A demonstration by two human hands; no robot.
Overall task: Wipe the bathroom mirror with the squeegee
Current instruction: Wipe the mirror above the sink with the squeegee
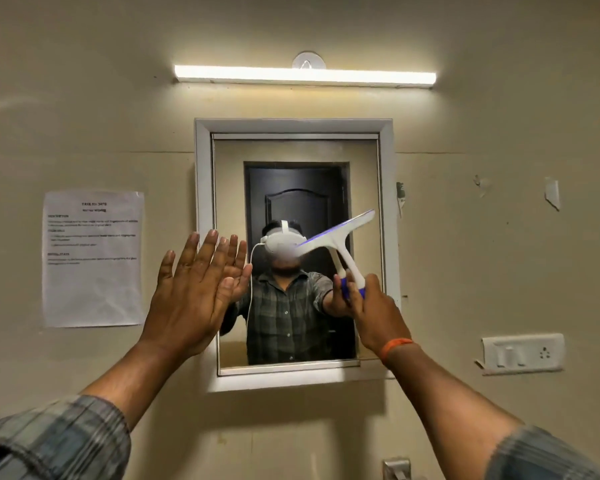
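Wall-mounted mirror (293,150); right hand (374,315) grips squeegee (340,237), blade slanting up-right; left hand (187,289) flat, fingers spread.

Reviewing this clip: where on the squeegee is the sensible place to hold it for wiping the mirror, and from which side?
Grip the squeegee by its blue handle end, from below, as the right hand does here. The white neck widens upward into a long blade tilted across the mirror, so holding low probably leaves the blade edge free. The left hand is spread open by the frame's left side.
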